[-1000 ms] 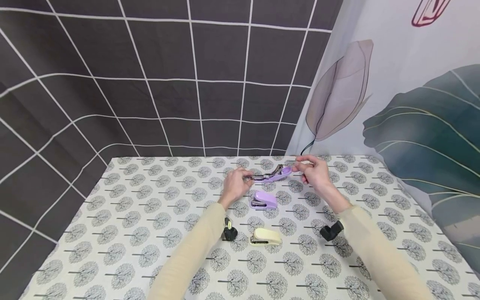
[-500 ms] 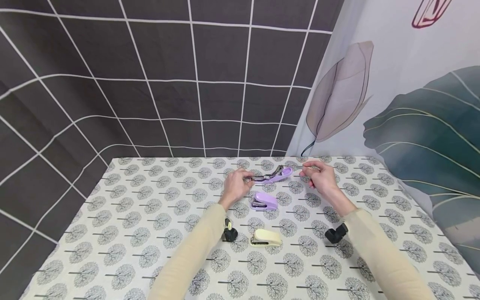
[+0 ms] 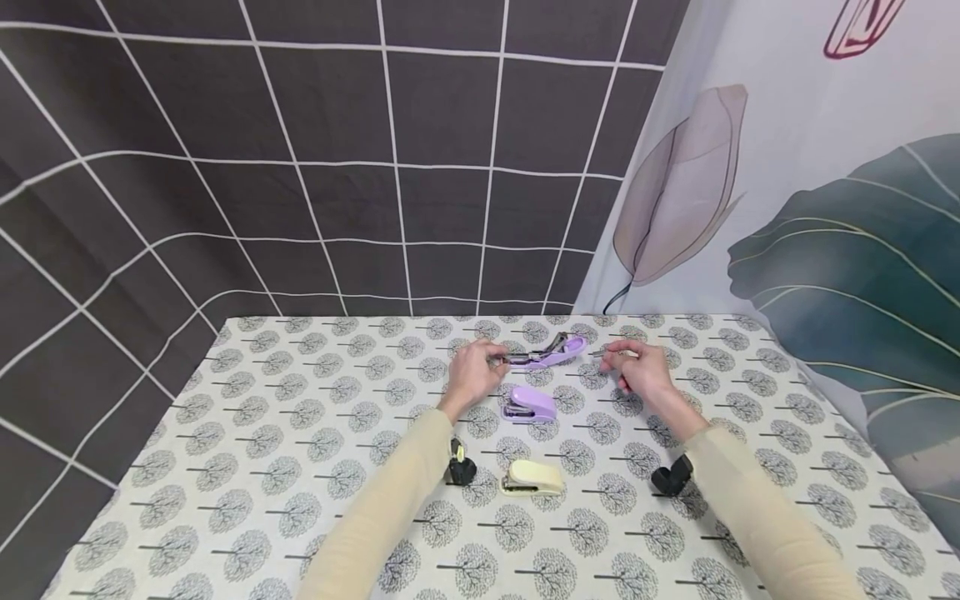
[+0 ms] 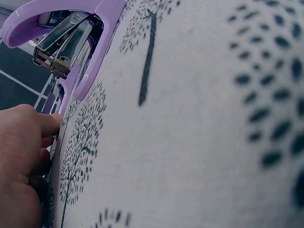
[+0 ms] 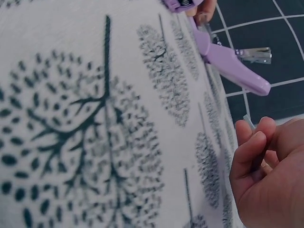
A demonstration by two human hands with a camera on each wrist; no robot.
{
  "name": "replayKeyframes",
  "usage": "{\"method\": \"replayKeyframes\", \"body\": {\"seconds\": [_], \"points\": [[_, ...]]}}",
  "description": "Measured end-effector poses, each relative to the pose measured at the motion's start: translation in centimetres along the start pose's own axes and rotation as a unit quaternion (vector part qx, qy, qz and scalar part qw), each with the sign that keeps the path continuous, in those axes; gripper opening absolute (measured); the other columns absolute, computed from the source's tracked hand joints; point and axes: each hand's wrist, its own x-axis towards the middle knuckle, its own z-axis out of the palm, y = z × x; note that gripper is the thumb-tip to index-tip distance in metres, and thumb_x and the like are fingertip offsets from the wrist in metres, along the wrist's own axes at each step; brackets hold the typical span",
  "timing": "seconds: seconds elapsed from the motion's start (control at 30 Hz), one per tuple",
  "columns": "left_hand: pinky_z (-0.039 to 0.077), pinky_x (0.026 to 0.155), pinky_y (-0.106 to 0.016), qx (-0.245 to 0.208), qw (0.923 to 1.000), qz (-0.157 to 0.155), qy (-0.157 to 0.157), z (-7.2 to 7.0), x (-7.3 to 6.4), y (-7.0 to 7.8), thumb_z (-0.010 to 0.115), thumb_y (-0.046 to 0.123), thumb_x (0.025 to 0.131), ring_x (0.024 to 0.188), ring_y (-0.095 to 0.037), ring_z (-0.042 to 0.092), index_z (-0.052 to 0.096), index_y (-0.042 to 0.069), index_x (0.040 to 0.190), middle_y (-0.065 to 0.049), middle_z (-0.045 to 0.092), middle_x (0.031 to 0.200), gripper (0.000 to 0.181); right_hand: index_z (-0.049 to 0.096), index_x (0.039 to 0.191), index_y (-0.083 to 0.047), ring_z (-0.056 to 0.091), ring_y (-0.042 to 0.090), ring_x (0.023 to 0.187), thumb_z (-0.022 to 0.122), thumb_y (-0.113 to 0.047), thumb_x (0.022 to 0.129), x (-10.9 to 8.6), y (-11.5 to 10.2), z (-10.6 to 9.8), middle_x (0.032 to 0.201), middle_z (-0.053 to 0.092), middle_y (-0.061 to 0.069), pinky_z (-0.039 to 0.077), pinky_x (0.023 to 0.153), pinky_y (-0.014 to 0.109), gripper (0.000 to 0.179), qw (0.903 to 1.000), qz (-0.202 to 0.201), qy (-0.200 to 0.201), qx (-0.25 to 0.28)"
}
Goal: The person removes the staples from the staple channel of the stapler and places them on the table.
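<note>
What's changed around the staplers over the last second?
The right hand, pinching a thin strip, moved right, away from the opened purple stapler, and slightly toward the person. The left hand still holds that stapler; the closed purple stapler and yellow stapler stayed put.

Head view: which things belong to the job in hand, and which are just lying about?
In the job:
opened purple stapler, held by the left hand
thin strip, pinched by the right hand

Lying about:
other purple stapler
pale yellow stapler
</note>
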Motion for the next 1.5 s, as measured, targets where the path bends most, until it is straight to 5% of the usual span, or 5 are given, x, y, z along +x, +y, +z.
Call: {"method": "replayKeyframes", "body": {"seconds": [1.5], "points": [[0.045,0.097,-0.046,-0.005,1.0000,-0.005,0.000,0.19,-0.06,-0.05,0.075,0.018,0.089,0.126,-0.033,0.053,0.074,0.015,0.116,-0.009,0.058,0.140,0.027,0.059,0.120,0.007,0.050,0.006,0.047,0.062,-0.004,0.096,0.42,0.31,0.53,0.076,0.071,0.002,0.043,0.042,0.021,0.027,0.9972,0.022,0.001,-0.071]]}}
